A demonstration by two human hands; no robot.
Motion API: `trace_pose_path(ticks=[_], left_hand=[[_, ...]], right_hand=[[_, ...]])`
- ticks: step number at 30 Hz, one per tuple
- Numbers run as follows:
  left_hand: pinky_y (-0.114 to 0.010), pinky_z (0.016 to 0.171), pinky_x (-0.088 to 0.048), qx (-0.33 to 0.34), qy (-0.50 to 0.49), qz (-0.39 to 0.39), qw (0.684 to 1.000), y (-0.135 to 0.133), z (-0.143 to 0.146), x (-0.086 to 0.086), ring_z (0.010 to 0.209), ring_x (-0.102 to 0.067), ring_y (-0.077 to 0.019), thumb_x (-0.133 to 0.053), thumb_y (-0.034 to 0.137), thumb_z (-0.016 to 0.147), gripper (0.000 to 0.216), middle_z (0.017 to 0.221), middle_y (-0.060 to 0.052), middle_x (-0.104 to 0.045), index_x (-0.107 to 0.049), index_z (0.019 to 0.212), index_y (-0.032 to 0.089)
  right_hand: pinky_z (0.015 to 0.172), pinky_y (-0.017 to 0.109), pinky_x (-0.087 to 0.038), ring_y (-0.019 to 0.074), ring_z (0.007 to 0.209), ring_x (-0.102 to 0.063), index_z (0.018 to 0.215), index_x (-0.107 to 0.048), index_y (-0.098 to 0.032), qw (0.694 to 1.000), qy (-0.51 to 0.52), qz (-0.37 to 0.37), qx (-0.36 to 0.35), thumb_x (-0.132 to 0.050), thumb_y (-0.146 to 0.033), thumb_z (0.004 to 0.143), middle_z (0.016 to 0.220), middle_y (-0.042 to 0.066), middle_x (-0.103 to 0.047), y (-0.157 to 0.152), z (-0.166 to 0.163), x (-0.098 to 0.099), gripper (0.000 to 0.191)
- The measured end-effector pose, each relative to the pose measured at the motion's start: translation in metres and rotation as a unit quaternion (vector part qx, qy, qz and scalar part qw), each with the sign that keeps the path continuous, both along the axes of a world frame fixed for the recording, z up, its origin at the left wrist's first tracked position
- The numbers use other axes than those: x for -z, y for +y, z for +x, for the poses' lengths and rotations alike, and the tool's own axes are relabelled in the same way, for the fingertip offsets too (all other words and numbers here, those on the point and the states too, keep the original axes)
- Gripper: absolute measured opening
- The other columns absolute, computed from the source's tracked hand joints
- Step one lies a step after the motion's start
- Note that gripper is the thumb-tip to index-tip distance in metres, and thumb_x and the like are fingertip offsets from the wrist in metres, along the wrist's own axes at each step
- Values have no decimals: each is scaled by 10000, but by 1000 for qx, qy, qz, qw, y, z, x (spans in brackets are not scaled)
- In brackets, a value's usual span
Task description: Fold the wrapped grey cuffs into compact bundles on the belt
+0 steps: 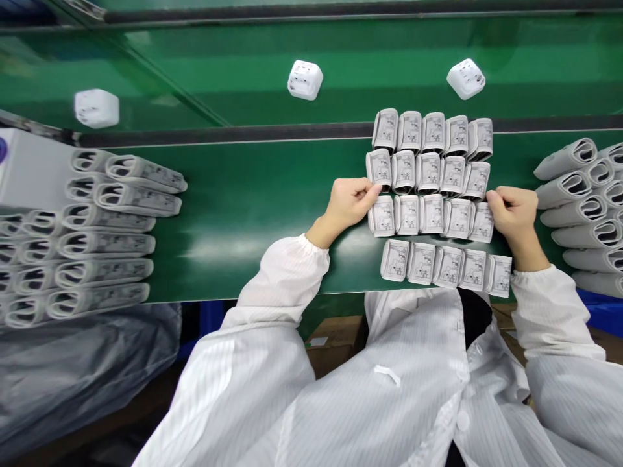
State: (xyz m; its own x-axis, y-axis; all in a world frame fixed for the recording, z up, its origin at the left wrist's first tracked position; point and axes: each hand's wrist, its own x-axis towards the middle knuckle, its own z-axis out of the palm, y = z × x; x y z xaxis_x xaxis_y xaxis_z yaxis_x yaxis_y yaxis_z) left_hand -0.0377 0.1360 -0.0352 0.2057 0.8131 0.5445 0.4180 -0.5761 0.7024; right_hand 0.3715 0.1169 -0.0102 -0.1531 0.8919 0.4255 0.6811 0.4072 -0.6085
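Several rows of folded paper leaflets [431, 214] with printed line drawings lie on the green work surface [243, 214] in front of me. My left hand [351, 202] is closed at the left end of the row second from the front, thumb against its end leaflet. At the opposite end of that row, my right hand [513, 209] is closed too, its fingers curled against the last leaflet. The row is squeezed between both hands. The nearest row [448, 264] lies slightly askew by the front edge, and two more rows sit behind.
White plug adapters [305, 80] stand apart on the green conveyor belt [219, 71] behind a dark rail. Stacks of folded leaflets [107, 243] are on the left beside a white box [34, 170]. More folded leaflets [588, 217] are piled at the right.
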Motion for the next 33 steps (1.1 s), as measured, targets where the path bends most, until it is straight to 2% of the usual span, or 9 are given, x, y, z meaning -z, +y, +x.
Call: trace_pose_path(ticks=[4, 9, 13, 17, 25, 29, 33], left_hand=[[-361, 540, -187, -16, 2, 99, 995, 2, 3, -1, 483, -253, -102, -527, 588, 1207, 716, 529, 49, -281, -313, 626, 229], [-384, 564, -169, -24, 27, 131, 991, 2, 5, -1, 481, -225, -110, -471, 583, 1230, 703, 549, 52, -236, -260, 654, 239], [-381, 582, -184, -29, 32, 121, 992, 4, 4, 4, 487, -258, -114, -454, 605, 1232, 696, 552, 45, -283, -274, 668, 239], [-384, 587, -188, -22, 32, 115, 993, 5, 4, 6, 492, -284, -118, -460, 602, 1234, 682, 559, 41, -312, -289, 682, 240], [-392, 583, -199, -13, 35, 88, 995, 5, 1, 8, 508, -325, -130, -443, 641, 1233, 675, 574, 29, -354, -304, 703, 247], [-398, 590, -256, 15, 38, 53, 998, 4, -3, 10, 540, -386, -153, -353, 674, 1236, 666, 609, -3, -458, -371, 723, 250], [-403, 594, -283, 26, 31, 40, 998, 3, -6, 12, 557, -400, -166, -318, 689, 1232, 668, 629, -10, -469, -416, 735, 252]], right_hand=[[575, 431, -165, 146, 503, -231, 580, -236, -305, 998, 1, 59, 25, -597, -707, 1125, 517, -29, -239, 0, 0, 2, 768], [591, 437, -167, 145, 511, -228, 584, -218, -314, 997, -11, 64, 50, -605, -635, 1081, 527, -26, -226, 0, -3, 1, 707], [579, 415, -158, 118, 502, -219, 574, -229, -312, 995, 0, 76, 56, -631, -507, 990, 527, -43, -220, 2, -3, 2, 610], [575, 406, -153, 111, 500, -215, 578, -243, -301, 995, 5, 89, 48, -645, -449, 972, 528, -48, -222, 2, -3, 4, 582], [580, 402, -149, 110, 500, -205, 584, -234, -297, 994, 6, 96, 43, -660, -462, 984, 533, -55, -215, 3, -4, 4, 607], [586, 407, -144, 113, 501, -200, 585, -212, -302, 994, 0, 96, 48, -644, -516, 1013, 531, -53, -207, 2, -4, 4, 645], [598, 424, -141, 124, 508, -215, 597, -240, -298, 994, 9, 100, 33, -646, -548, 1078, 538, -47, -225, 1, -3, 5, 677]])
